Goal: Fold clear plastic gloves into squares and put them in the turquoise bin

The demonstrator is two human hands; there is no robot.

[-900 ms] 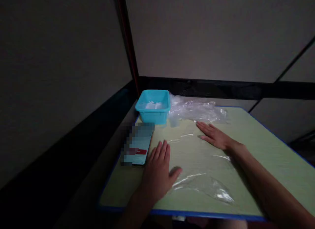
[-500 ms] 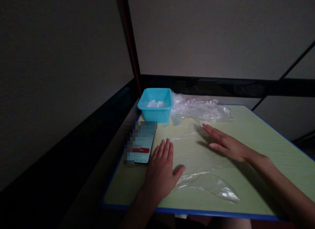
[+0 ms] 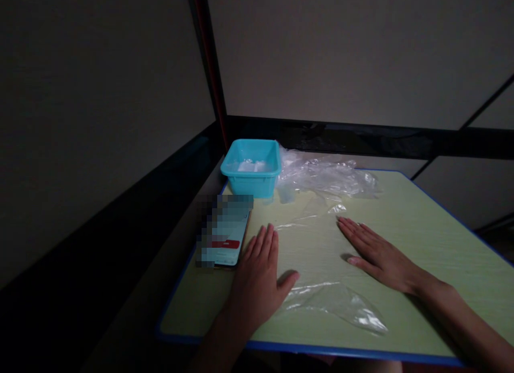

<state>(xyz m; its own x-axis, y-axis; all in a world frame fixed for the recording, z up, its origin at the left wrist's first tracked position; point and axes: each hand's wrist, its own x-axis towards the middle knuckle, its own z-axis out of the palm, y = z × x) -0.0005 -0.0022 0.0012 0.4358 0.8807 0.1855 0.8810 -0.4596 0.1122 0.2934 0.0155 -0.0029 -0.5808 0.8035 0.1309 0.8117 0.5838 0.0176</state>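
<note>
A clear plastic bag (image 3: pixel 313 255) is spread over the pale green table (image 3: pixel 433 255), its near corner crinkled and shiny. My left hand (image 3: pixel 259 276) lies flat at the bag's left side, fingers together and pointing away, thumb out to the right. On the bag's right side my right hand (image 3: pixel 375 252) rests palm down, fingers stretched out and thumb apart. Neither hand grasps anything. Just left of my left fingertips lies a phone (image 3: pixel 231 231) with a lit screen, partly blurred out.
At the table's far left corner stands a turquoise plastic basket (image 3: pixel 252 185) with something clear and white inside. Beside it a heap of crumpled clear plastic bags (image 3: pixel 329 175) runs along the back. A blue edge (image 3: pixel 313 351) borders the table, and walls rise behind and to the left.
My right hand has come down and toward me, from hovering above the bag to lying flat at its right side. My left hand stays nearly in place. The view has shifted slightly.
</note>
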